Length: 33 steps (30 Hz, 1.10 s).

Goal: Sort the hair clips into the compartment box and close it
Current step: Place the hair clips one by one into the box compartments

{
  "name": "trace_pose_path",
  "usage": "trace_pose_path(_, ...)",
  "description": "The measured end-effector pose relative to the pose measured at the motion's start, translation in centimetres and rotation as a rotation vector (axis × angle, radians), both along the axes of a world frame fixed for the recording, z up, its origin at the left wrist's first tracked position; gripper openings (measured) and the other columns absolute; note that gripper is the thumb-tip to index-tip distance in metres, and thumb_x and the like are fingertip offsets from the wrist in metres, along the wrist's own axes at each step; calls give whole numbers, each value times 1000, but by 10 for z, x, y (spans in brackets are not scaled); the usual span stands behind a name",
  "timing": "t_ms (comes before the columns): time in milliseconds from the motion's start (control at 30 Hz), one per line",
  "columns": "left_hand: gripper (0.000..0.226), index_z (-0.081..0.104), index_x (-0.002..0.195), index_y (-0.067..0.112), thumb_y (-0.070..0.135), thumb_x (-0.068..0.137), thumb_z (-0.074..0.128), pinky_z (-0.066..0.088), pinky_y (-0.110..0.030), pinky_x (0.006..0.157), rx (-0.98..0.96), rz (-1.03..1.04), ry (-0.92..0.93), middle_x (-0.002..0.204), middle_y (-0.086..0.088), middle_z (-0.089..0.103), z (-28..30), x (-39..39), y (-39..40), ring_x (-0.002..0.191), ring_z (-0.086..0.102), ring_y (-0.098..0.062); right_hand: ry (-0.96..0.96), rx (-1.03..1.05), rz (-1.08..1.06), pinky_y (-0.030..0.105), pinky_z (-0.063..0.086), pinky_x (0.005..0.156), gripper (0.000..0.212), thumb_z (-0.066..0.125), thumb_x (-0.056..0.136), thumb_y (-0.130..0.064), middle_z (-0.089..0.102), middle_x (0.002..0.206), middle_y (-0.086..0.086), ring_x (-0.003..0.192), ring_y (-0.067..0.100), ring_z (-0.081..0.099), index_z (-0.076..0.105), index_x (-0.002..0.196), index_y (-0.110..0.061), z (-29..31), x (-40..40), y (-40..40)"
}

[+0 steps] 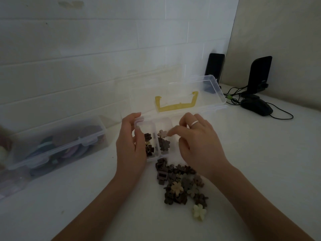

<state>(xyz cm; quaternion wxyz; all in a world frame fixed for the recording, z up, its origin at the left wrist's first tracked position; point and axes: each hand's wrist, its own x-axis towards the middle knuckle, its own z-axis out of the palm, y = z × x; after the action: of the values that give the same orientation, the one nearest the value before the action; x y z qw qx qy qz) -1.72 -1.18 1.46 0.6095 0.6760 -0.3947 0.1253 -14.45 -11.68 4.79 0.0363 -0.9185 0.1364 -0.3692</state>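
A clear compartment box (164,121) lies open on the white table, its lid (175,91) with a yellow handle tilted back against the wall. My left hand (130,141) grips the box's left end, thumb inside the left compartment beside dark square clips (149,145). My right hand (199,141) hovers over the box's right side and pinches a pale brown flower clip (162,133) above the middle compartment, where dark flower clips (164,145) lie. A pile of brown, grey and cream hair clips (182,185) sits on the table in front of the box.
A second clear box (52,145), latched and filled with round items, stands at the left by the wall. Two black speakers (259,75), cables and a black mouse (257,106) sit at the back right. A cream flower clip (199,212) lies apart from the pile.
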Motion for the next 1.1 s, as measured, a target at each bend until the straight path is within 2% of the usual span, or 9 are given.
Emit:
trace_pose_path(100,30,45,117,31,9,99,35,47,-16,61,-13,21,-11,103,8,60,-1,2,1,74,60,-6,-27,180,67,20,35,50,31,38,74,-9,51,73,-5,63,12,45,68,67,-16,10,-10,-5)
trace_pose_path(167,30,47,119,22,3,99,35,41,-8,60,-21,50,-15,103,4,59,0,5,2,70,56,0,94,258,124,23,39,49,28,45,71,-2,54,71,-9,56,7,47,68,67,-17,17,-19,-10)
trace_pose_path(233,29,48,121,15,2,99,35,38,-6,58,-17,70,-14,97,1,58,1,9,3,63,51,1,259,209,114,24,40,54,30,48,69,0,58,71,-12,58,4,49,69,67,-21,21,-25,-13)
trace_pose_path(400,30,47,124,17,7,100,33,38,-6,58,-10,69,13,91,-2,52,-1,17,4,64,47,-4,496,129,-98,23,41,60,32,46,78,-13,67,88,-14,75,8,59,70,86,-34,23,-27,-17)
trace_pose_path(500,29,46,125,18,11,100,33,39,-7,61,-10,64,13,92,-3,54,-2,20,4,70,48,-9,615,146,-196,23,39,65,31,48,82,-23,64,90,-17,81,6,56,66,101,-40,23,-31,-26)
trace_pose_path(633,29,47,125,15,8,100,34,39,-5,64,-9,59,23,100,-6,58,0,18,4,74,49,-11,775,484,-50,24,44,76,27,51,90,-30,56,95,-19,79,0,51,59,114,-41,20,-35,-34)
trace_pose_path(700,29,47,125,14,6,100,35,39,-4,66,-9,61,19,107,-5,59,2,16,4,76,50,-10,802,580,24,19,44,74,27,53,91,-24,54,96,-18,83,2,53,61,114,-36,21,-35,-33)
trace_pose_path(800,29,47,125,15,6,100,35,40,-4,65,-21,55,24,108,-3,59,3,15,4,75,51,-8,789,556,69,17,45,72,23,59,88,-17,55,91,-15,79,4,54,65,105,-31,17,-30,-32)
trace_pose_path(1100,29,48,124,13,5,99,36,41,-6,64,-55,48,37,106,2,58,3,13,3,76,51,-6,475,688,275,27,55,68,21,67,82,-9,68,88,-5,72,13,64,63,89,-28,14,-25,-30)
